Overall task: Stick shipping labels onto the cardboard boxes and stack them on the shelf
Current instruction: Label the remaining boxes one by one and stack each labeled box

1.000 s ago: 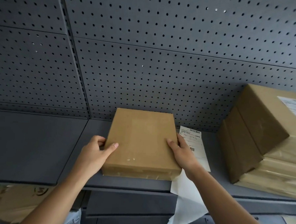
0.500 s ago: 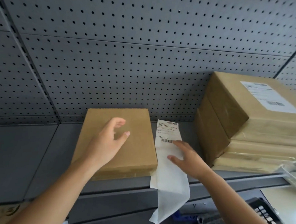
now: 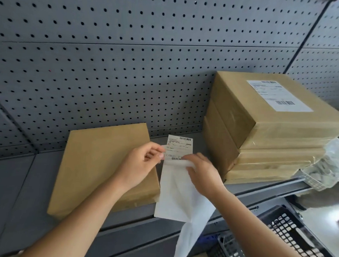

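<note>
Left hand [image 3: 141, 162] pinching label [image 3: 180, 147] by its left edge, right hand [image 3: 203, 173] gripping white backing [image 3: 177, 197] just below, plain box [image 3: 100, 164] on shelf [image 3: 20, 189] at label's 9 o'clock, labelled stack [image 3: 272, 137] at 3 o'clock

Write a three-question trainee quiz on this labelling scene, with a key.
1. The right hand holds the backing. What does the left hand pinch?
A. the loose label
B. a pen
C. a tape roll
2. True or false: the lone box on the shelf already bears a label on top.
3. Fill in: the stack stands to the ____ of the lone box.
Key: 1 A; 2 false; 3 right.
</note>
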A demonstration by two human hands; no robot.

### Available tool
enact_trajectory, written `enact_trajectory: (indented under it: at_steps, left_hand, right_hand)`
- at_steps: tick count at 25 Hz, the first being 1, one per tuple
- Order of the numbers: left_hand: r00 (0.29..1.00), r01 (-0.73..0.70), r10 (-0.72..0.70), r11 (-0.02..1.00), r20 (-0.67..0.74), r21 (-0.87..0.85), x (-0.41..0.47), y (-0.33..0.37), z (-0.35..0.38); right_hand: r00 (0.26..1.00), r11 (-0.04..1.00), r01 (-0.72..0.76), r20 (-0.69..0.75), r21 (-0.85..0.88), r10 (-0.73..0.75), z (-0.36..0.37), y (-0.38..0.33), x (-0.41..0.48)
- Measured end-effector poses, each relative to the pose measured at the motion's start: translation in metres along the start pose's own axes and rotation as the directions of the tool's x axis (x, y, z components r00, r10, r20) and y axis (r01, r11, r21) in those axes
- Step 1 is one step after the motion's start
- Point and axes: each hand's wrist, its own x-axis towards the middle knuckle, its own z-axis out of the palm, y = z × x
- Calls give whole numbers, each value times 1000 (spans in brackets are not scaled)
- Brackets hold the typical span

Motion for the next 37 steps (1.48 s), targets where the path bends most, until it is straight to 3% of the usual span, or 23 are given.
enact_trajectory:
  at_steps: [3, 9, 15, 18, 21, 26, 28, 30, 32, 35, 37]
  left_hand:
    - [1000, -19, 20, 999, 18, -29, 1, -2, 0]
    - [995, 45, -32, 990, 99, -135, 1, 2, 0]
    - [958, 260, -217, 931, 185, -257, 14, 25, -9]
    - [931, 355, -289, 855, 221, -378, 24, 28, -15]
    - [939, 345, -294, 796, 180, -498, 27, 22, -15]
    - [948, 305, -307, 788, 89, -535, 29, 15, -13]
    - [955, 282, -290, 817, 65, -503, 28, 15, -11]
    - [964, 253, -262, 845, 49, -471, 27, 15, -9]
    - [973, 226, -227, 873, 49, -433, 26, 15, -6]
    - [983, 184, -170, 907, 69, -379, 23, 14, -4]
    - [988, 151, -128, 924, 86, -352, 22, 13, -3]
  right_hand:
    - [988, 991, 0, -156, 133, 20, -23, -19, 8]
    - [902, 983, 132, -425, 125, -67, -74, -64, 21]
    - [836, 957, 269, -519, 106, -178, -91, -86, -3]
    - [833, 927, 368, -470, 73, -294, -87, -79, -20]
    - [856, 907, 419, -347, 34, -382, -76, -60, -34]
    - [925, 941, 340, 183, 1, -334, -62, -35, -49]
    - [919, 958, 286, 290, -23, -267, -61, -32, -50]
    - [945, 963, 270, 196, -7, -263, -61, -33, -45]
    - [963, 963, 270, 6, -10, -270, -61, -34, -33]
    - [923, 952, 283, -238, -114, -302, -61, -43, -5]
    - [906, 940, 277, -271, -201, -325, -61, -55, 12]
